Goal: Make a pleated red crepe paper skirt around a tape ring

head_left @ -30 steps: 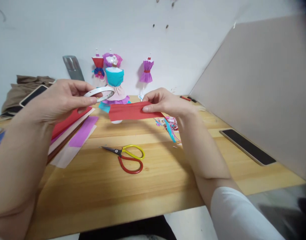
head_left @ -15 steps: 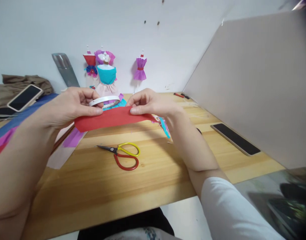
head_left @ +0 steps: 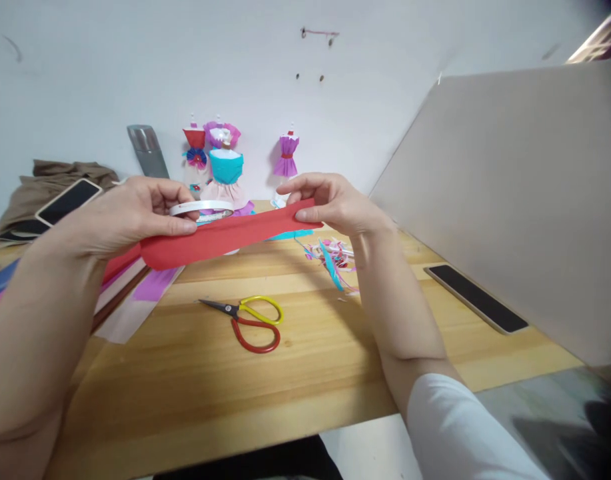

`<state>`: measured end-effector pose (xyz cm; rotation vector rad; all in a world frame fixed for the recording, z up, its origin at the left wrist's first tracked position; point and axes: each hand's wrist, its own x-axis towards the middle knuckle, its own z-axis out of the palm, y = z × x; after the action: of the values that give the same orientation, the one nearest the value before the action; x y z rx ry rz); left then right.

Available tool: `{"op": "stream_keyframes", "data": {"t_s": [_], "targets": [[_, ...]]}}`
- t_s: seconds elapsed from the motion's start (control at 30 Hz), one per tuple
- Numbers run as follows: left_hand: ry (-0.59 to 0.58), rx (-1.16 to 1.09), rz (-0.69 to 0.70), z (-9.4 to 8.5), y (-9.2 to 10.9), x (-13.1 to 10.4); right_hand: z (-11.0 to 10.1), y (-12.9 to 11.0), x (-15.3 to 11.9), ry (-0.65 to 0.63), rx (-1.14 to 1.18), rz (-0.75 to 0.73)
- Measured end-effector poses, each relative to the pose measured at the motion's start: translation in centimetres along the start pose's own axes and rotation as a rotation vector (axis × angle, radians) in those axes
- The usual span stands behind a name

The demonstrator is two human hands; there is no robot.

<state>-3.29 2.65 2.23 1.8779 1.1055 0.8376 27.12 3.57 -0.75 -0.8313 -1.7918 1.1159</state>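
Red strip (head_left: 225, 237), mid-frame, pinched by the right hand (head_left: 330, 203) and the left hand (head_left: 142, 212), which also grips a tape roll (head_left: 210, 206), could crease from uneven pulling.

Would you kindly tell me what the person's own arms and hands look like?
The left hand and right hand are both ungloved, with no ring or watch visible. A plain white sleeve ends near the right elbow; the left forearm is bare as far as it shows.
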Motion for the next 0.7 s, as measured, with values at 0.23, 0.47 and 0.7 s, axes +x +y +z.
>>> {"op": "stream_keyframes", "data": {"t_s": [0.23, 0.47, 0.7], "targets": [[-0.043, 0.033, 0.017, -0.6, -0.5, 0.2, -0.2, 0.6, 0.5, -0.051, 0.052, -0.019], [0.0, 0.035, 0.021, -1.3, -1.0, 0.1, -0.2, 0.4, 0.0, -0.045, -0.018, 0.012], [0.047, 0.036, 0.014, -2.3, -1.3, -0.5, -0.1, 2.3, 0.9, -0.25, -0.211, 0.091]]}}
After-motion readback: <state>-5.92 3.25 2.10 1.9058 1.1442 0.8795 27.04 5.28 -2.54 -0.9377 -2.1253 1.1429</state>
